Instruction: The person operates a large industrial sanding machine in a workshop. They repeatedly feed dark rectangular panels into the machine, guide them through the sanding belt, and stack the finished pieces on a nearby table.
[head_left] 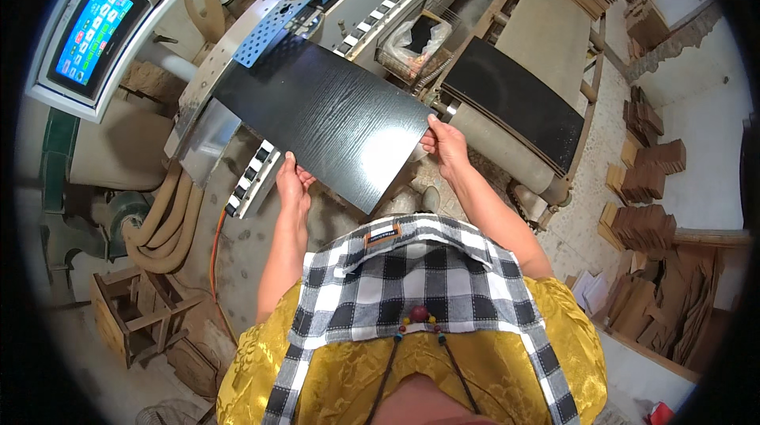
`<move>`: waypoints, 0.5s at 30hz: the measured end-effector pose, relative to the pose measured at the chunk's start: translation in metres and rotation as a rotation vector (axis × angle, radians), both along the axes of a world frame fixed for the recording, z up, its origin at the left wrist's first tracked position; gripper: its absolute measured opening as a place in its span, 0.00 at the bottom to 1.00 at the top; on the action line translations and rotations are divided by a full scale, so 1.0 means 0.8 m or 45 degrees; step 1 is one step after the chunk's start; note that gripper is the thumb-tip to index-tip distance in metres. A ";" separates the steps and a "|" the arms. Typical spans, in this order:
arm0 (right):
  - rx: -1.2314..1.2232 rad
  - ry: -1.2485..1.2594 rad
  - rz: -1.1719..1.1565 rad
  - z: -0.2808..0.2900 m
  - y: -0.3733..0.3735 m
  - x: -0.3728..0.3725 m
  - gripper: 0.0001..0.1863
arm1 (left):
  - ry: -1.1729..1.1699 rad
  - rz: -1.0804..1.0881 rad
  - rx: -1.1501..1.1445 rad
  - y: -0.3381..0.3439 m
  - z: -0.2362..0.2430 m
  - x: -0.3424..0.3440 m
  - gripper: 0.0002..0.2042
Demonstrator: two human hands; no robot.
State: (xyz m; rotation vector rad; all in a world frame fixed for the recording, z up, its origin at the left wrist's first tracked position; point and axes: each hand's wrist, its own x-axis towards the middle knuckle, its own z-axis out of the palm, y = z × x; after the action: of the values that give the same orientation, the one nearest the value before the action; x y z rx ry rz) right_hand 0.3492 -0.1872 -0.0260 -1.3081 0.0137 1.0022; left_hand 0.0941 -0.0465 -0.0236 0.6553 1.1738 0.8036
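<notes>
Between my two hands is a black wood-grain panel (324,104), glossy where light falls on its near right part. My left hand (294,182) grips its left edge, thumb on top and fingers underneath. At the panel's right corner my right hand (446,145) holds on the same way, with the fingers partly hidden below. The panel's far end lies at the machine's perforated blue metal plate (267,29), beside the metal machine bed (207,81).
A control screen (93,28) stands at the upper left. To the right, black panels (514,100) lie stacked on a roller conveyor (507,152). A wire basket with a plastic bag (413,45) sits between. Hoses (170,227) and a wooden stool (142,314) are at the lower left.
</notes>
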 end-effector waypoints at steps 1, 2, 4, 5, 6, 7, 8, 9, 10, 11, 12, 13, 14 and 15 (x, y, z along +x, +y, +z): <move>-0.034 -0.020 -0.024 -0.001 -0.001 -0.008 0.12 | -0.019 -0.043 -0.002 0.002 -0.012 -0.015 0.17; -0.038 -0.024 0.003 -0.004 -0.003 -0.009 0.12 | 0.000 -0.021 0.002 0.001 -0.010 -0.013 0.17; -0.043 -0.036 0.041 -0.010 -0.011 -0.017 0.13 | 0.034 0.009 0.011 -0.001 -0.005 -0.009 0.16; -0.070 -0.060 0.062 -0.006 -0.012 -0.026 0.12 | -0.005 0.000 0.014 0.003 -0.014 -0.015 0.16; -0.090 -0.191 0.204 -0.017 -0.018 -0.028 0.11 | -0.061 -0.026 0.027 0.008 -0.022 -0.015 0.16; -0.064 -0.184 0.270 -0.015 -0.027 -0.037 0.10 | -0.073 -0.012 0.009 0.005 -0.012 -0.004 0.16; -0.019 -0.127 0.243 -0.015 -0.033 -0.047 0.13 | -0.097 -0.045 0.003 0.009 -0.020 -0.008 0.16; 0.017 -0.077 0.311 -0.012 -0.038 -0.052 0.13 | -0.089 -0.018 -0.012 0.005 -0.009 -0.003 0.14; 0.158 -0.202 0.489 -0.015 -0.046 -0.057 0.14 | -0.072 -0.039 -0.003 0.003 0.001 -0.004 0.13; 0.185 -0.184 0.570 -0.021 -0.045 -0.063 0.13 | -0.110 -0.021 0.005 0.005 -0.009 -0.014 0.13; 0.071 -0.193 0.642 -0.001 -0.043 -0.070 0.14 | -0.106 -0.019 0.020 0.008 -0.015 -0.021 0.13; 0.019 -0.158 0.677 -0.002 -0.041 -0.073 0.14 | -0.098 -0.020 0.015 0.008 -0.014 -0.017 0.13; -0.033 -0.101 0.739 -0.004 -0.037 -0.074 0.14 | -0.072 0.007 0.003 0.007 -0.015 -0.020 0.14; -0.043 -0.084 0.739 -0.004 -0.038 -0.072 0.15 | -0.060 -0.009 0.008 0.008 -0.024 -0.019 0.14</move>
State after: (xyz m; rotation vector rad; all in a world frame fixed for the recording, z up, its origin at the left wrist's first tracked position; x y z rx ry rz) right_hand 0.2916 -0.2179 -0.0293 -1.4075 -0.4213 1.4490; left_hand 0.0786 -0.0399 -0.0430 0.6423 1.1257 0.8129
